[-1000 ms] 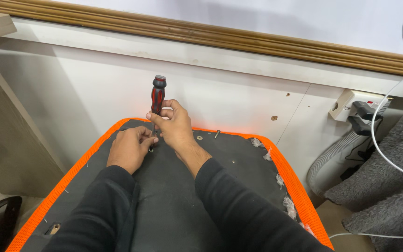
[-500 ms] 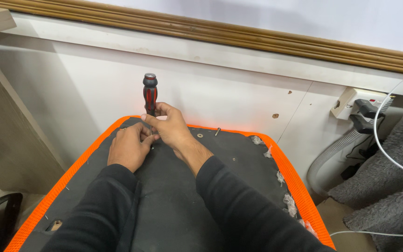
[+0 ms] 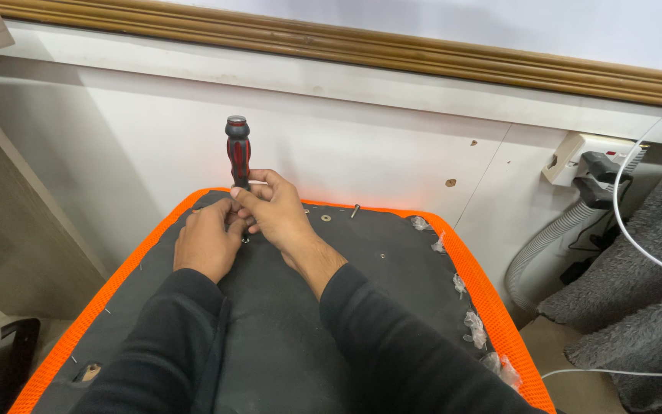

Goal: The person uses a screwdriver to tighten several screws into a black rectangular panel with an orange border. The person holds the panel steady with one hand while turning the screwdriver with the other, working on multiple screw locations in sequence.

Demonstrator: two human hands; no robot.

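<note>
Screwdriver (image 3: 238,153) now stands upright, no longer tilted, at the far edge of the seat (image 3: 285,322); my right hand (image 3: 276,211) grips its shank; left hand (image 3: 207,241) pinches at the tip; so it looks seated on the screw.

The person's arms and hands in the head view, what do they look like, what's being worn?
Both arms wear long black sleeves of a soft, matte fabric, reaching to the wrists. The left hand and right hand are bare: no gloves. No rings, watch or markings show from this angle.
</note>
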